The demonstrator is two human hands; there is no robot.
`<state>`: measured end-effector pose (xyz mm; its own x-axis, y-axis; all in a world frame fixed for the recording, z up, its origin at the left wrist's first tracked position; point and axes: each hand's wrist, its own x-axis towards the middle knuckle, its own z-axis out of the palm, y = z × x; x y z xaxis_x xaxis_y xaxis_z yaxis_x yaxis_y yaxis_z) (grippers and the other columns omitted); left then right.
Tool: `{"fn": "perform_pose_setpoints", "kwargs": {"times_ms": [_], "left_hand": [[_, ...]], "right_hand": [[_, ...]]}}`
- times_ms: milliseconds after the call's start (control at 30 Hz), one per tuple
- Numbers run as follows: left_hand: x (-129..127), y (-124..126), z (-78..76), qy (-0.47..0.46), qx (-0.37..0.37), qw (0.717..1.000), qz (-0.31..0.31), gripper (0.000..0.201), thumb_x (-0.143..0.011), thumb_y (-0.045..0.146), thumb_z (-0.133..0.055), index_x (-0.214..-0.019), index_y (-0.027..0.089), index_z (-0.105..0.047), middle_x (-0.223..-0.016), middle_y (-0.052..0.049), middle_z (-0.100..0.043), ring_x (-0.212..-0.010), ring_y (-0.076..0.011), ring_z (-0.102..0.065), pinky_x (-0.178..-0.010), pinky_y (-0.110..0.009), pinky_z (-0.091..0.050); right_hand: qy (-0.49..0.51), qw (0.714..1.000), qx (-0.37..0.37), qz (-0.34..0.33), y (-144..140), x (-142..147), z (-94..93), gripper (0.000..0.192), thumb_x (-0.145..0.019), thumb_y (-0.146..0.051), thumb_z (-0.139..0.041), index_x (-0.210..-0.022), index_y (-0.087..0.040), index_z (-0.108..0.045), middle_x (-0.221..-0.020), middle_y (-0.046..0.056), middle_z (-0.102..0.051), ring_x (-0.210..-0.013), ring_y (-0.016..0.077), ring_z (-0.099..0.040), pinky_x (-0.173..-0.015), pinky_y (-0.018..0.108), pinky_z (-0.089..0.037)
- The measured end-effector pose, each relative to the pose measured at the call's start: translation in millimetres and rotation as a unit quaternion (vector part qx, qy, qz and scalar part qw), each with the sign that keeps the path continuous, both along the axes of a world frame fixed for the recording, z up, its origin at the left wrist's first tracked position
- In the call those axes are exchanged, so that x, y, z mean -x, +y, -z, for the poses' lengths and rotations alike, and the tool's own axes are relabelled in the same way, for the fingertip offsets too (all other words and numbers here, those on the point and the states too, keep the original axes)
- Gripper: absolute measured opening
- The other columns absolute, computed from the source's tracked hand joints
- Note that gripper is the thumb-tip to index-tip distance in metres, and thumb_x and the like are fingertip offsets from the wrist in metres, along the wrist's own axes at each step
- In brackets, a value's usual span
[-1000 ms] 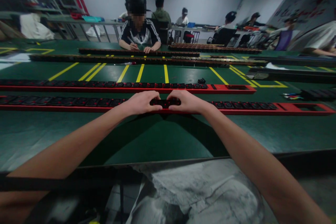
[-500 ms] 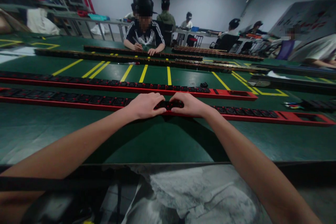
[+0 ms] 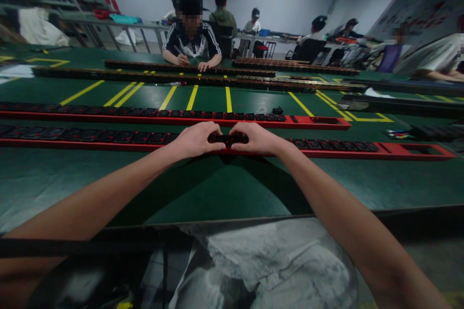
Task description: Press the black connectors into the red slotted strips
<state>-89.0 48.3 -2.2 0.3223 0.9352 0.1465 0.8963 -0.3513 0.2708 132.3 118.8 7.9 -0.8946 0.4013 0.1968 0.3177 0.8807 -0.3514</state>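
Observation:
A long red power strip [image 3: 395,150] set with black socket modules [image 3: 337,145] lies across the green table in front of me. My left hand [image 3: 198,139] is curled over its middle, thumb at the near edge and fingers toward the far side. Close beside it, my right hand [image 3: 255,138] grips the strip the same way, the fingertips of the two hands nearly meeting. Dark modules show in the gaps under my curved fingers. What the fingertips press on is partly hidden. A second red power strip [image 3: 331,123] lies parallel, just behind.
A small black part [image 3: 277,110] lies behind the second strip. Dark long strips [image 3: 152,76] stretch across the table farther off, where a person [image 3: 192,41] sits writing. Cables with coloured ends [image 3: 398,133] are at the right. Yellow tape lines [image 3: 228,100] mark the tabletop.
The whole view has shifted slightly up and left. Both hands stay on the same stretch of the strip, and their fingertips look a little closer together.

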Motion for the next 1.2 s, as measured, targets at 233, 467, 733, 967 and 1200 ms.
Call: {"fn": "perform_pose_setpoints", "kwargs": {"times_ms": [233,467,733,967,1200], "left_hand": [[-2.3,-0.9,-4.2,0.011,0.012,1.000,-0.001,0.046,-0.084,0.060,-0.054,-0.107,0.021,-0.061,-0.112,-0.006,-0.066,-0.102,-0.0244,-0.061,-0.080,-0.032,-0.047],[-5.7,-5.9,1.3,0.047,-0.027,0.998,-0.008,0.040,-0.087,0.056,-0.049,-0.105,0.021,-0.058,-0.109,-0.006,-0.065,-0.100,-0.0240,-0.061,-0.077,-0.032,-0.047],[-11.7,-12.7,0.9,0.093,-0.074,0.993,-0.001,0.037,-0.089,0.050,-0.045,-0.105,0.020,-0.057,-0.103,-0.008,-0.065,-0.097,-0.0251,-0.061,-0.080,-0.035,-0.047],[-11.6,-14.7,-1.9,0.113,-0.087,0.990,0.017,0.034,-0.089,0.044,-0.044,-0.106,0.018,-0.057,-0.105,-0.010,-0.065,-0.099,-0.0255,-0.060,-0.084,-0.036,-0.046],[-15.7,-16.8,-8.0,0.157,-0.095,0.983,0.003,0.032,-0.090,0.041,-0.041,-0.102,0.017,-0.058,-0.105,-0.012,-0.066,-0.098,-0.0273,-0.060,-0.081,-0.039,-0.045]], "right_hand": [[-0.001,1.000,0.007,0.007,-0.8,-0.2,-0.7,0.035,-0.084,-0.036,-0.064,-0.110,-0.013,-0.066,-0.102,0.009,-0.068,-0.090,0.0209,-0.061,-0.078,0.031,-0.047],[-0.002,1.000,-0.002,0.006,-0.7,0.1,-1.2,0.034,-0.083,-0.036,-0.064,-0.109,-0.014,-0.066,-0.105,0.010,-0.068,-0.094,0.0223,-0.062,-0.083,0.033,-0.048],[-0.003,1.000,-0.012,0.011,-1.6,1.3,-0.9,0.034,-0.084,-0.036,-0.064,-0.110,-0.014,-0.066,-0.105,0.011,-0.069,-0.095,0.0229,-0.062,-0.083,0.034,-0.048],[-0.021,0.998,-0.055,0.022,-3.3,3.2,2.3,0.039,-0.089,-0.040,-0.059,-0.118,-0.014,-0.063,-0.114,0.012,-0.067,-0.103,0.0252,-0.062,-0.087,0.035,-0.047],[-0.028,0.996,-0.082,0.038,-5.8,5.2,2.9,0.038,-0.090,-0.041,-0.057,-0.117,-0.016,-0.064,-0.112,0.012,-0.067,-0.102,0.0257,-0.062,-0.085,0.035,-0.047]]}}
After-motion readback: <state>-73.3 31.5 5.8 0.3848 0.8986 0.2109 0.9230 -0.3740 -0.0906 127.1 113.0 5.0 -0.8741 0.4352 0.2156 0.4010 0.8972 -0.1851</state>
